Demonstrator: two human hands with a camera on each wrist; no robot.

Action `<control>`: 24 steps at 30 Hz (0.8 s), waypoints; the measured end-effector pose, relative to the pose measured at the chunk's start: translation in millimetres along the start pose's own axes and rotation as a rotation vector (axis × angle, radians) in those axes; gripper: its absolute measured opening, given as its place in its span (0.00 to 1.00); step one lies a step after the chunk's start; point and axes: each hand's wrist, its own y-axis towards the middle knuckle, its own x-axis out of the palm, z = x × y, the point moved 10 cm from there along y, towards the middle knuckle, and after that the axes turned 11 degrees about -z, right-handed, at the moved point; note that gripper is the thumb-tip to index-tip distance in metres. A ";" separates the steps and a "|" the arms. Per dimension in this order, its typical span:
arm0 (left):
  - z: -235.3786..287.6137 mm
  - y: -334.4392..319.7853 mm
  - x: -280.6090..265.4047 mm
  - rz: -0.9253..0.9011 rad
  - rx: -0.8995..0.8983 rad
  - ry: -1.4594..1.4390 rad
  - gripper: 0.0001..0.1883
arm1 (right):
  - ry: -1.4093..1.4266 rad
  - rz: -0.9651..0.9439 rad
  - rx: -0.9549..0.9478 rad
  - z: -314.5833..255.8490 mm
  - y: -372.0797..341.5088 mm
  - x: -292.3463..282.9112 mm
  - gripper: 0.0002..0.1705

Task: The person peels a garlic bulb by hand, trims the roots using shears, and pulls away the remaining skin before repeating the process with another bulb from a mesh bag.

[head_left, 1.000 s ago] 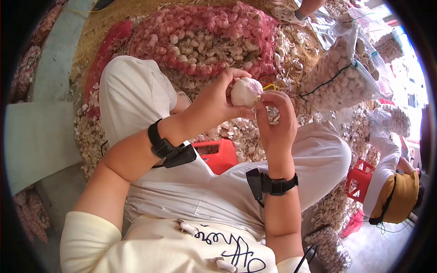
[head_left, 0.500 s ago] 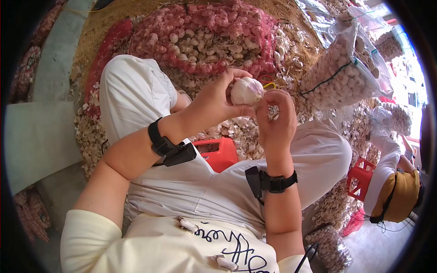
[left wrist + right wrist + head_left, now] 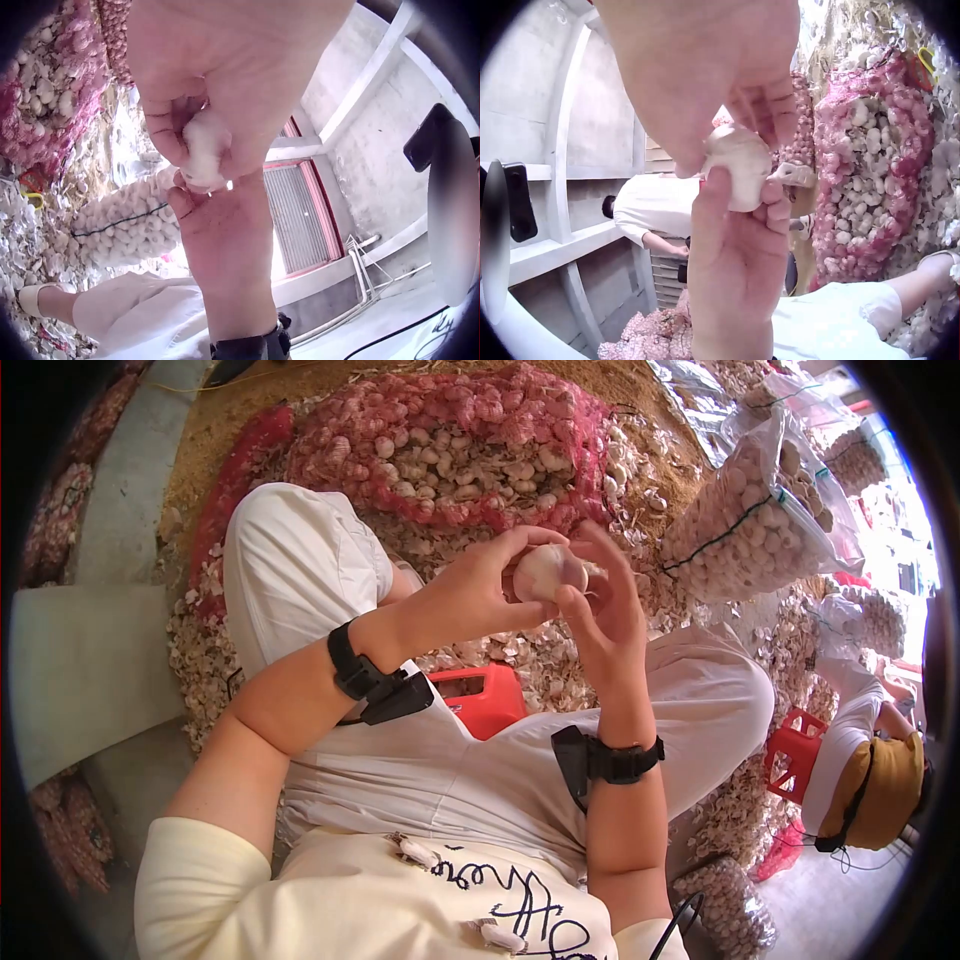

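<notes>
Near the middle of the head view, a whitish garlic bulb (image 3: 543,573) with a purple patch on its right side sits between both hands. My left hand (image 3: 470,588) grips it from the left, fingers behind and thumb below. From the right, my right hand (image 3: 615,625) curves around the bulb, its thumb at the bulb's edge and its fingers spread wider and blurred. In the right wrist view, the left thumb presses the pale bulb (image 3: 739,165) while the right hand covers its top. Part of the bulb (image 3: 205,150) shows between the hands in the left wrist view.
A red mesh sack (image 3: 340,445) of garlic lies opened ahead, amid scattered skins (image 3: 510,650). To the right stands a clear bag (image 3: 740,525) full of bulbs. A red stool (image 3: 480,700) is between my legs. Another person (image 3: 865,785) is at the far right.
The right fingers have gone from pinching at the bulb's right end to spreading up and around it. The bulb has turned, bringing a purple patch into view. The left hand keeps its grip.
</notes>
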 end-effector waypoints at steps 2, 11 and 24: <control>-4.0 1.8 7.3 -0.086 0.000 -0.169 0.36 | -0.006 -0.013 -0.027 7.7 -0.5 0.7 0.22; -11.1 2.8 7.6 -0.092 0.006 -0.212 0.33 | -0.364 0.028 -0.158 -17.6 0.7 5.2 0.13; 3.5 4.9 26.5 -0.263 0.128 -0.388 0.36 | 0.569 0.355 0.320 50.5 -12.9 -17.6 0.12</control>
